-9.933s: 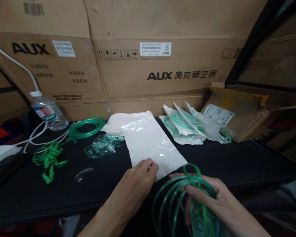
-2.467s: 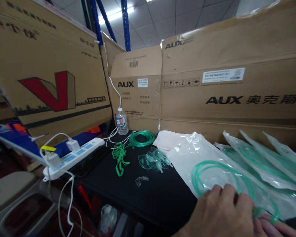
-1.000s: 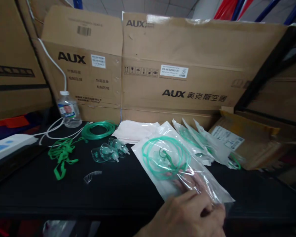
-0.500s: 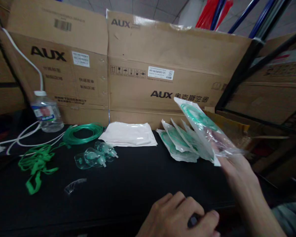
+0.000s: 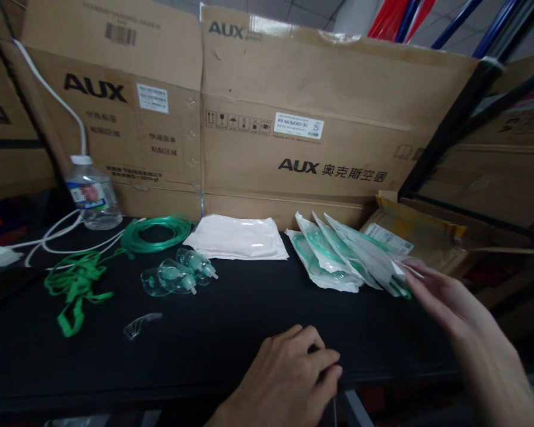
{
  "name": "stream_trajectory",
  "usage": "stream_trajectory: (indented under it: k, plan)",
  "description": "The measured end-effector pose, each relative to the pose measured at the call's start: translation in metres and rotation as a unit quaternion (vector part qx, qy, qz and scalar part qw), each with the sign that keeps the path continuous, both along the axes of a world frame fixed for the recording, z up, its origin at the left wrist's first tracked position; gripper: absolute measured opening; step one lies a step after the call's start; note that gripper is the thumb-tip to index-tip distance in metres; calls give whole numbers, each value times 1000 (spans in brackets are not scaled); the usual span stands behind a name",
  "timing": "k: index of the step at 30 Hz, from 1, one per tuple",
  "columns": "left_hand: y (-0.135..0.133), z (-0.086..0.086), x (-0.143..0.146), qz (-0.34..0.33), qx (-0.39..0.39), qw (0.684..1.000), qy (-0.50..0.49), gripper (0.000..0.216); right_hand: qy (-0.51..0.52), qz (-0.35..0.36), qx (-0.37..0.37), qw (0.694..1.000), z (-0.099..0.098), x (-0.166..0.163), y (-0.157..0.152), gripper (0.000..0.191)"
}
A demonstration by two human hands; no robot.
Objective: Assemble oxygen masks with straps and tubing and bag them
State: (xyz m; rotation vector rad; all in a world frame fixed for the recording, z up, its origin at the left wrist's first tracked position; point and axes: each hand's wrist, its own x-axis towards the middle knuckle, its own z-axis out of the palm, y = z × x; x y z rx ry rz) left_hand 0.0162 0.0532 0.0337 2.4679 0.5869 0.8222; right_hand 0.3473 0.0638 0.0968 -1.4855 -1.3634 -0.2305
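Observation:
My right hand [image 5: 463, 314] reaches to the right end of a leaning row of sealed clear packets [image 5: 338, 255] that hold green tubing. Its fingers are stretched out and the fingertips touch the corner of the last packet. My left hand [image 5: 289, 379] rests at the front edge of the black table [image 5: 231, 308], fingers curled in, with nothing seen in them. A flat pile of empty white bags [image 5: 238, 237] lies left of the packets.
A green tubing coil [image 5: 155, 232], clear masks [image 5: 178, 274], green straps [image 5: 75, 284] and a small clear clip [image 5: 142, 324] lie on the left half. A water bottle [image 5: 91, 196] and white cables [image 5: 48, 237] sit far left. Cardboard boxes [image 5: 293, 118] wall the back; an open carton [image 5: 418, 237] is at right.
My right hand lifted the filled packet off the table, carried it right and set it against the row of packets. My left hand drew back to the table's front edge.

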Motion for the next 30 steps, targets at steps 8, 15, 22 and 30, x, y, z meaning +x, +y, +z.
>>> stream_trajectory:
  k: [8, 15, 22, 30]
  plan:
    - [36, 11, 4, 152, -214, 965, -21, 44, 255, -56, -23, 965, -7, -34, -53, 34]
    - [91, 31, 49, 86, -333, 938, 33, 66, -171, -141, -141, 965, -4, -16, -24, 89]
    - [101, 27, 77, 120, -347, 930, 12, 36, -226, -76, -232, 943, -35, 20, 6, 59]
    - [100, 32, 54, 150, -299, 942, 5, 32, -237, -83, -210, 945, -53, 16, 6, 56]
